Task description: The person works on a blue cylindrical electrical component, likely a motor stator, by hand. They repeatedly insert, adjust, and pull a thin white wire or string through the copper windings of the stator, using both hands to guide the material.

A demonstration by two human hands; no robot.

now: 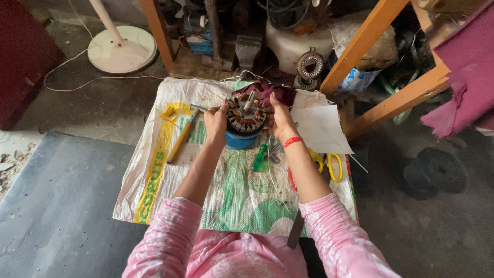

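Observation:
A round motor stator (246, 116) with copper windings and a metal shaft sticking up sits on a blue round base (237, 141). My left hand (216, 122) grips its left side and my right hand (280, 119) grips its right side. A red thread band circles my right wrist. A dark maroon cloth (267, 91) lies just behind the stator.
A printed woven sack (154, 170) covers the work surface. On it lie a wooden-handled hammer (182, 135), a green-handled screwdriver (260, 157), yellow-handled scissors (329, 163) and a white paper sheet (321, 128). A fan base (122, 49), orange wooden frame (360, 44) and black spools (432, 172) surround it.

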